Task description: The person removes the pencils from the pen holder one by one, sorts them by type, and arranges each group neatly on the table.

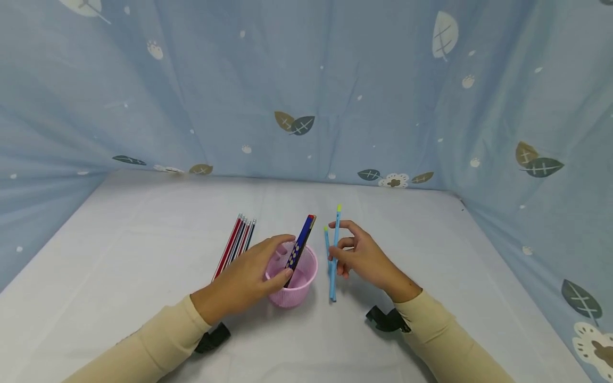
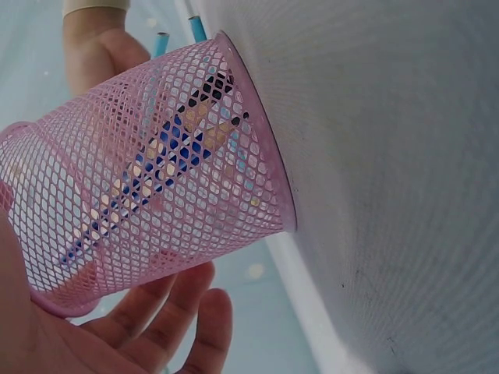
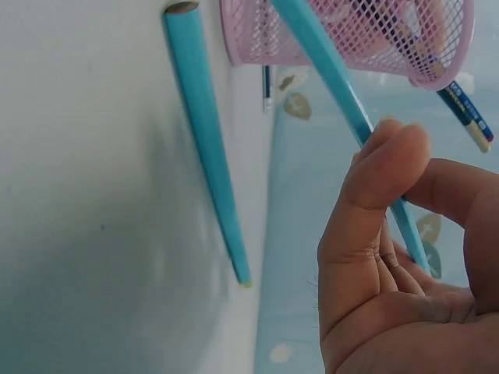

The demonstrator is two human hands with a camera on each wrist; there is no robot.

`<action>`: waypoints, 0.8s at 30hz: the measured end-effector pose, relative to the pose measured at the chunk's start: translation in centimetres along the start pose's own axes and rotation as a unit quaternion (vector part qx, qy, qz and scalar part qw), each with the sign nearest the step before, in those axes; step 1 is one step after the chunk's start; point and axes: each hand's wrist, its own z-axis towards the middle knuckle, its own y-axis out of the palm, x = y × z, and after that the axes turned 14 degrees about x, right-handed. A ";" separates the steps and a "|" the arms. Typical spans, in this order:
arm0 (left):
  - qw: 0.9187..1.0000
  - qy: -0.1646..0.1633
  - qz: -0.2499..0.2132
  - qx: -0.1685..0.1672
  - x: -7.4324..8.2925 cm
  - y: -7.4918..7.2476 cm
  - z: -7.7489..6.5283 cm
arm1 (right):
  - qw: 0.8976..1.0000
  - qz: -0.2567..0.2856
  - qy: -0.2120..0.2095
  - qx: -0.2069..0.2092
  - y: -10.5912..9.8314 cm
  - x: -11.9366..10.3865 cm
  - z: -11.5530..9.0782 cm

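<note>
A pink mesh pencil cup (image 1: 289, 299) stands upright on the table, with dark blue pencils (image 1: 299, 239) leaning inside it. My left hand (image 1: 241, 276) holds the cup from its left side, thumb toward the near rim and fingers round the far side. Through the mesh in the left wrist view, the pencils (image 2: 168, 160) show their points down near the base. To the right of the cup, my right hand (image 1: 366, 260) pinches a light blue pencil (image 3: 335, 74) between thumb and fingers, its yellow-green end up. A second light blue pencil (image 3: 204, 148) lies on the table beside it.
Several red and dark striped pencils (image 1: 234, 242) lie side by side left of the cup, partly behind my left hand. A white cloth covers the table (image 1: 421, 234). Blue leaf-patterned curtain (image 1: 215, 80) rises along the back and sides.
</note>
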 end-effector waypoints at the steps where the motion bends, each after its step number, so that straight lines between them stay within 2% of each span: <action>1: 1.000 0.001 -0.001 0.000 -0.1 0.0 0.0 | 1.000 -0.003 0.002 -0.001 0.0 0.1 0.1; 7: 1.000 -0.004 -0.005 0.000 -0.1 0.0 -0.1 | 1.000 -0.019 -0.003 0.001 -0.1 0.8 0.5; 15: 1.000 -0.011 -0.003 -0.005 0.1 0.0 0.0 | 0.999 -0.048 0.018 0.008 0.0 1.3 0.8; 24: 1.000 -0.007 -0.006 -0.005 0.1 0.1 0.0 | 0.999 -0.046 0.016 0.006 -0.1 1.5 0.8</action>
